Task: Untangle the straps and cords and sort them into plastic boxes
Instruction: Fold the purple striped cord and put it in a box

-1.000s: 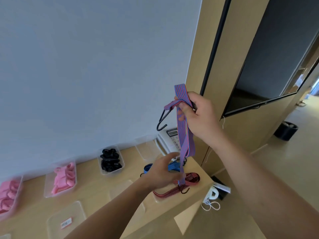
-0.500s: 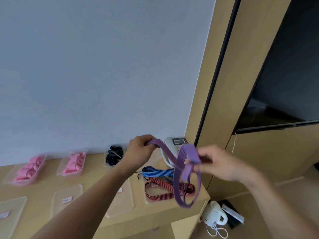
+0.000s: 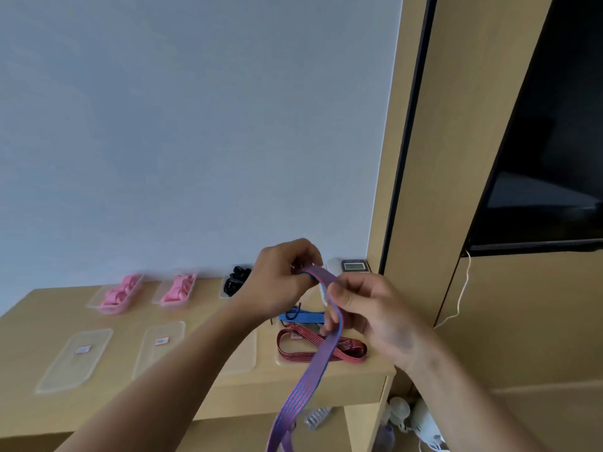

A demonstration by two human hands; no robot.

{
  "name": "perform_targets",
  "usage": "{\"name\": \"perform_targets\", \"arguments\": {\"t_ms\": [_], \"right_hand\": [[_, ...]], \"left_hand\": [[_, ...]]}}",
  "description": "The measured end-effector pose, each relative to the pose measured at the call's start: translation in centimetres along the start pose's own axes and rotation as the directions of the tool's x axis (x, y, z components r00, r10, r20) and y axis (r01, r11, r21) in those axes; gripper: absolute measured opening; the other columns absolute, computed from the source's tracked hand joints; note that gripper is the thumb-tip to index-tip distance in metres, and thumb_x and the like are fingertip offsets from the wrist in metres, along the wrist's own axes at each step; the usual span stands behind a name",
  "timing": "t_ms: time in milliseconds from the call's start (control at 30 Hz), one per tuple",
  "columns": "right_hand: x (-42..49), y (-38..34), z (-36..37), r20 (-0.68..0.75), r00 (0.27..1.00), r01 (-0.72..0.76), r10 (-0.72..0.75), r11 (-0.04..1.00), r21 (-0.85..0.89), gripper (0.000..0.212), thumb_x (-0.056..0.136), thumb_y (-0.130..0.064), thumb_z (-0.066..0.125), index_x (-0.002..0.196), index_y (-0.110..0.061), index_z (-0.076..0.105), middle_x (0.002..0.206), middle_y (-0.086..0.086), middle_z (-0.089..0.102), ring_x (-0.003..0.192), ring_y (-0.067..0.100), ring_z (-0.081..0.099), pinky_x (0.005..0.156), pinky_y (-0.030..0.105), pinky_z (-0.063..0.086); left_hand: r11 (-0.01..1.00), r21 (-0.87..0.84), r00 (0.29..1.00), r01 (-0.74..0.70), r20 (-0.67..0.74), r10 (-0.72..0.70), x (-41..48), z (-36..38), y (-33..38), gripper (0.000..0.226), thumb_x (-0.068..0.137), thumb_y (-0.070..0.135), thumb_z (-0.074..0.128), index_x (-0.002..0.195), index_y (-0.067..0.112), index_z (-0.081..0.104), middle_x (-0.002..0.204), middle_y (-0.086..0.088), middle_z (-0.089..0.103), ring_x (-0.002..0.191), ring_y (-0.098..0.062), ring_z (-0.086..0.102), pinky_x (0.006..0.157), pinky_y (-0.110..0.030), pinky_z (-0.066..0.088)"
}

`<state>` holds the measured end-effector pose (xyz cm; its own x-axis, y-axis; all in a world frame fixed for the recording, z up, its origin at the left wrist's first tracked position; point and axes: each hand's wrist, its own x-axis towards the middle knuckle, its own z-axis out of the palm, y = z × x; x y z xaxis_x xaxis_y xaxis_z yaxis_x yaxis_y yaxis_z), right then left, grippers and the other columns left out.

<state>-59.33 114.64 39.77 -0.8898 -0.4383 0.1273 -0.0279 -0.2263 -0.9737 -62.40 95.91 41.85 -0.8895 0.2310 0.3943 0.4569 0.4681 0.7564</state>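
- While the purple striped strap [image 3: 321, 353] hangs in the air over the right end of the table [image 3: 39, 321], the left hand [image 3: 280, 282] pinches its top end with curled fingers, up close to the wall.
- Just right of that and a little nearer, the right hand [image 3: 368, 311] grips the same strap lower down, thumb and fingers closed on its edge.
- Below the right hand the strap drops past the table's near edge and leaves the bottom of the view, so its lower end is unseen.
- Under the hands, a blue strap [image 3: 305, 317] and a red strap [image 3: 326, 349] lie on the table close to its right edge. The red one is nearer, and the two lie just apart.
- Along the far edge, against the wall, stand a box of pink straps [image 3: 119, 293], a second pink box [image 3: 177, 288] to its right, and a box of black cords [image 3: 235, 280] partly hidden behind the left wrist.
- Nearer, on the left, a flat clear box [image 3: 76, 357] and a second clear box [image 3: 161, 344] lie side by side, each with a small label. A strip of bare wood runs between them and the far row.
- Behind the hands, a phone [image 3: 354, 265] sits in the far right corner.
- Right of the table rises a wooden panel with a dark screen [image 3: 538, 158]. A white kettle [image 3: 421, 419] stands on the floor in the gap beside the table.
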Motion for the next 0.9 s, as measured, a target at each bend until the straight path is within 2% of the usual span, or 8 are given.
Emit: {"name": "perform_targets", "arguments": {"t_ms": [100,200,300,367,500,667,800,900], "right_hand": [[-0.8,-0.6,-0.7,-0.01,0.999,0.031,-0.03,0.998,0.058,0.023,0.082,-0.03,0.075,0.075,-0.009,0.067,0.062,0.013,0.058,0.057,0.029,0.059,0.057,0.038,0.053],[-1.5,-0.9,-0.8,0.045,0.997,-0.056,0.059,0.997,-0.052,0.027,0.084,-0.033,0.074,0.08,-0.007,0.069,0.068,0.021,0.063,0.059,0.03,0.062,0.056,0.035,0.055],[-1.6,-0.6,-0.4,0.14,0.976,-0.166,0.167,0.986,-0.016,0.05,0.093,-0.047,0.064,0.101,0.002,0.07,0.092,0.032,0.068,0.076,0.034,0.069,0.065,0.037,0.058],[-0.8,-0.4,0.1,0.068,0.986,-0.159,0.153,0.981,0.107,0.059,0.099,-0.049,0.055,0.113,0.006,0.067,0.106,0.034,0.066,0.092,0.038,0.068,0.077,0.042,0.059],[1.1,-0.5,1.4,-0.111,0.985,-0.098,0.134,0.954,0.284,0.04,0.096,-0.037,0.059,0.11,-0.002,0.073,0.1,0.021,0.064,0.092,0.033,0.062,0.077,0.042,0.054],[2.4,-0.3,2.8,-0.263,0.965,0.045,0.012,0.976,0.212,0.013,0.09,-0.014,0.067,0.092,-0.008,0.078,0.084,0.012,0.071,0.071,0.02,0.068,0.058,0.027,0.055],[3.2,-0.4,3.4,-0.352,0.932,0.093,-0.087,0.996,0.0,0.011,0.091,-0.01,0.068,0.091,-0.011,0.079,0.083,0.009,0.074,0.073,0.019,0.067,0.064,0.026,0.055],[3.8,-0.6,3.5,-0.413,0.899,0.126,-0.145,0.989,-0.072,0.024,0.089,-0.001,0.069,0.103,-0.02,0.077,0.079,0.008,0.075,0.072,0.016,0.07,0.063,0.023,0.055]], "left_hand": [[0.989,0.111,0.995,0.097,0.025,-0.101,-1.1,-0.3,-1.3,0.021,0.087,0.016,0.074,0.074,0.033,0.07,0.067,0.019,0.072,0.067,0.004,0.063,0.065,-0.015,0.043],[0.98,0.118,0.982,0.163,-0.112,-0.15,-1.7,0.0,-1.6,0.024,0.086,0.014,0.079,0.078,0.037,0.076,0.067,0.027,0.071,0.069,0.008,0.066,0.067,-0.016,0.045],[0.989,0.148,0.972,0.003,-0.232,0.032,-1.4,-0.1,-0.3,0.023,0.081,0.009,0.084,0.088,0.03,0.084,0.079,0.025,0.072,0.08,-0.002,0.068,0.073,-0.023,0.052],[0.973,0.192,0.964,-0.13,-0.205,0.17,-1.3,-0.2,0.5,0.028,0.077,0.004,0.087,0.089,0.029,0.085,0.088,0.021,0.07,0.089,-0.007,0.066,0.076,-0.023,0.05],[0.963,0.148,0.953,-0.224,-0.174,0.248,-2.1,0.2,1.2,0.04,0.073,-0.007,0.085,0.09,0.029,0.085,0.086,0.015,0.062,0.087,-0.006,0.057,0.074,-0.017,0.042],[0.986,-0.166,0.98,-0.009,-0.195,-0.024,-3.3,0.4,0.5,0.039,0.081,-0.003,0.075,0.082,0.036,0.075,0.088,0.004,0.064,0.077,-0.012,0.062,0.067,-0.018,0.049],[0.697,-0.673,0.95,0.248,0.029,-0.31,-4.6,1.6,-0.2,0.029,0.078,0.012,0.061,0.106,0.008,0.061,0.106,-0.021,0.071,0.093,-0.029,0.071,0.074,-0.037,0.058],[0.772,-0.575,0.952,0.271,0.044,-0.302,-4.4,1.7,-0.9,0.023,0.093,0.024,0.069,0.111,0.009,0.069,0.109,-0.013,0.076,0.092,-0.024,0.072,0.079,-0.038,0.059]]}}
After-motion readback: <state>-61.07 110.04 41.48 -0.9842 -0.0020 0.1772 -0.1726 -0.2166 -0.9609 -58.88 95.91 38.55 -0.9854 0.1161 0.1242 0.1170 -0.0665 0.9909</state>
